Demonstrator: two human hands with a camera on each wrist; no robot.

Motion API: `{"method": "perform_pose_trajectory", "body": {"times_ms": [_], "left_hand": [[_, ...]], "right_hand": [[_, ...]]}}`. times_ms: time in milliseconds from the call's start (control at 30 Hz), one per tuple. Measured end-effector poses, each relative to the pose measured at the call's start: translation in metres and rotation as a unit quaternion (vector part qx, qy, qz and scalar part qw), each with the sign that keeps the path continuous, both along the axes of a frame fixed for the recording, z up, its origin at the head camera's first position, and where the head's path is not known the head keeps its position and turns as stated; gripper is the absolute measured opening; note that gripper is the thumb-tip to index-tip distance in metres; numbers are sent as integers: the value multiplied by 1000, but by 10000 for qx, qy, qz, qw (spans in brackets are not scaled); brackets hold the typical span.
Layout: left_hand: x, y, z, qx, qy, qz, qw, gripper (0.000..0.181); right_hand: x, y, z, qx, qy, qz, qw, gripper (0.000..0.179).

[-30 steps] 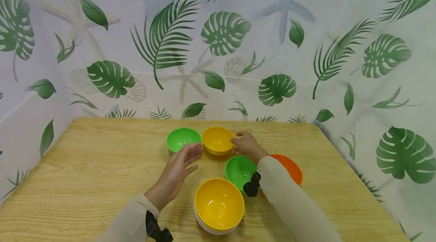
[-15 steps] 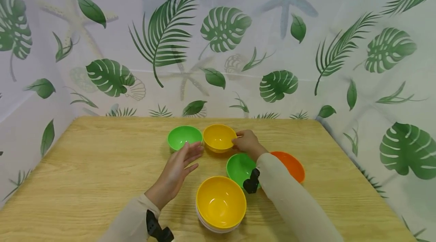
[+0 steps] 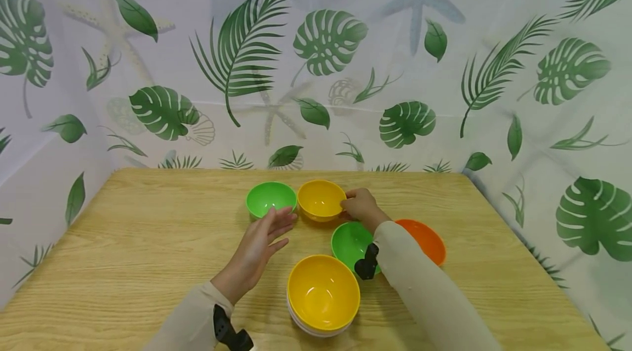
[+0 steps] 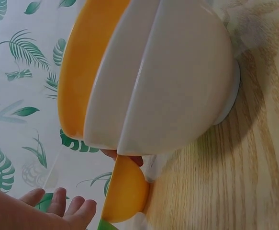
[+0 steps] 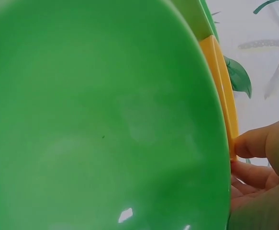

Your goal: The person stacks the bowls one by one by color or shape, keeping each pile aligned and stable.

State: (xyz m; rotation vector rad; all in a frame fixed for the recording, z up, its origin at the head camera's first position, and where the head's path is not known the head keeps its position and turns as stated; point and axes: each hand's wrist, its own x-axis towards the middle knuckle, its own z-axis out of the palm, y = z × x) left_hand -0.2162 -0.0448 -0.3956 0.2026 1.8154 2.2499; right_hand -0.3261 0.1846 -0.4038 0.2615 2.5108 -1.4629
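At the back of the table, my right hand point(image 3: 362, 205) pinches the right rim of a yellow bowl point(image 3: 320, 202). In the right wrist view its thumb point(image 5: 254, 143) lies against that rim, with the fingers at the other side. My left hand point(image 3: 254, 247) is held with its fingers extended, overlapping the front of a light green bowl point(image 3: 266, 197) in the head view. Nothing is in its grasp. Close in front stands a stack with a larger yellow bowl point(image 3: 323, 296) on top and white bowls point(image 4: 177, 81) beneath.
A second green bowl point(image 3: 348, 244) sits below the right wrist, partly covered by the sleeve. To its right an orange bowl point(image 3: 424, 241) is partly hidden by the forearm. A leaf-printed cloth point(image 3: 326, 93) hangs behind the wooden table point(image 3: 148, 241).
My right fingers have closed onto the back yellow bowl's rim. My left hand holds nearly the same pose. The whole head view has shifted slightly.
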Motion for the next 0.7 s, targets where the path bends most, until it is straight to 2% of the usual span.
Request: {"method": "perform_pose_trajectory", "body": {"times_ms": [467, 700], "left_hand": [[1, 1, 1, -102, -13, 67, 9999, 54], [1, 3, 1, -140, -10, 48, 9999, 54]], "right_hand": [[2, 1, 0, -349, 28, -307, 9989, 40], [6, 0, 7, -536, 151, -397, 9977, 42]]}}
